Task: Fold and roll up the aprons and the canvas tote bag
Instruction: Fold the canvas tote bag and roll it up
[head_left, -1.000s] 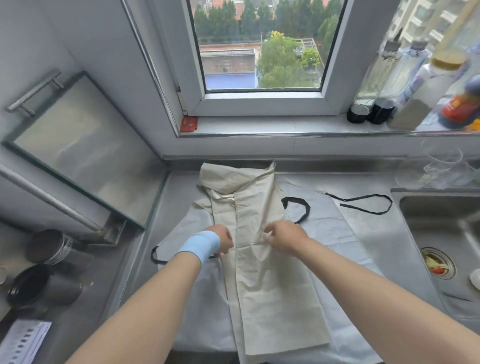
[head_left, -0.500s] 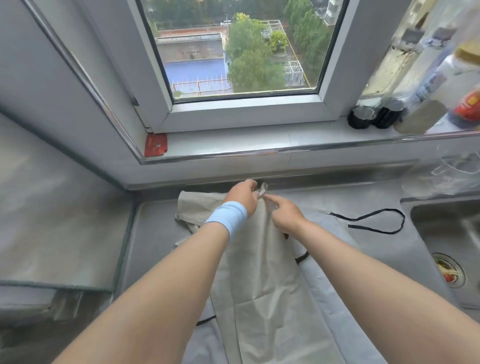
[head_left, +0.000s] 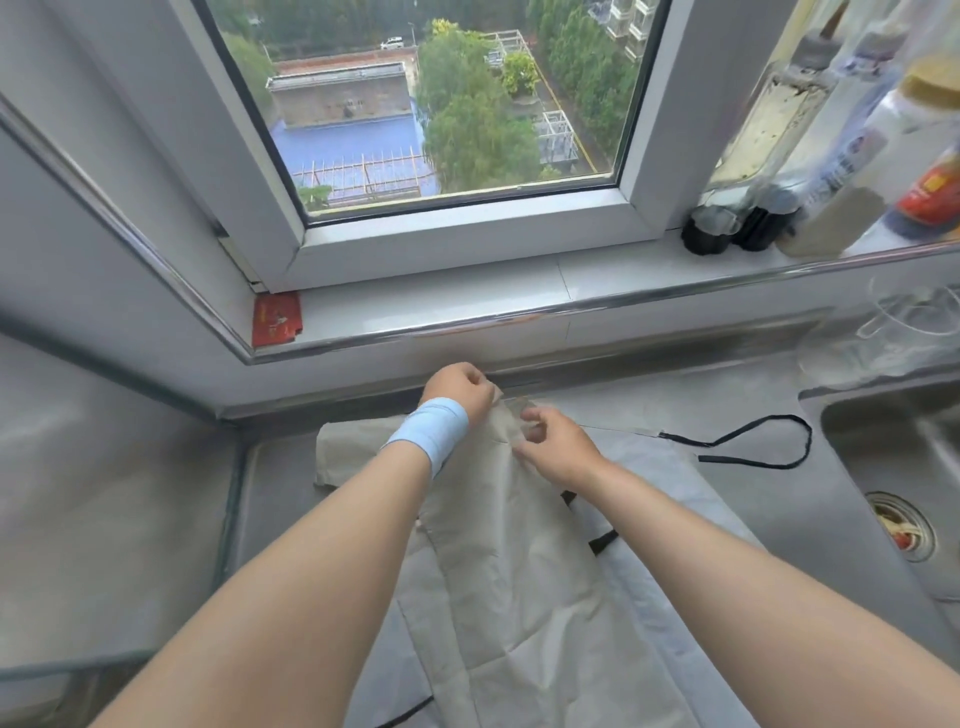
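Both hands have moved from the middle of the beige cloth (head_left: 498, 545) to its far end, under the window sill (head_left: 467, 306). The left hand (head_left: 460, 387) curls its fingers round the top edge; the right hand (head_left: 553, 441) pinches the fabric just beside it. The cloth lies lengthwise on a pale apron (head_left: 654, 499) spread over the counter (head_left: 769, 509).

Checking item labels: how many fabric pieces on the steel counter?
2. A beige canvas cloth lies on top, down the middle; a pale grey apron with black straps is spread beneath it, showing on both sides. More may be hidden underneath.
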